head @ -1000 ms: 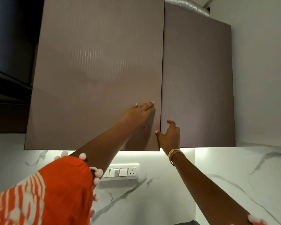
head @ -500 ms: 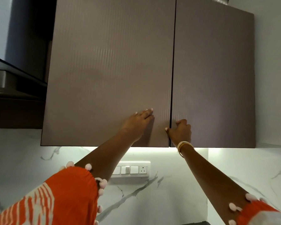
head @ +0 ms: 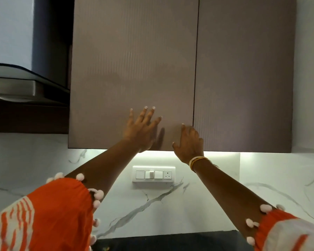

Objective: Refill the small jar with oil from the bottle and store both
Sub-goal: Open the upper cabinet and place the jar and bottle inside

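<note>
Neither the small jar nor the oil bottle shows in the head view. A brown wall cabinet fills the upper frame, its left door point(head: 132, 69) and right door point(head: 243, 69) both closed flush. My left hand point(head: 140, 129) is held up with fingers spread at the lower part of the left door, holding nothing. My right hand point(head: 188, 142), with bangles at the wrist, rests near the bottom corner of the left door beside the seam, fingers loosely apart and empty.
A chimney hood point(head: 25, 84) juts out at the left, close to the cabinet's side. Below the cabinet is a lit white marble wall with a switch panel point(head: 153, 174). A dark countertop edge point(head: 170, 241) shows at the bottom.
The left cabinet door has swung fully closed. My left hand has lifted and spread its fingers; my right hand has moved off the door's edge and opened. The view has tilted down.
</note>
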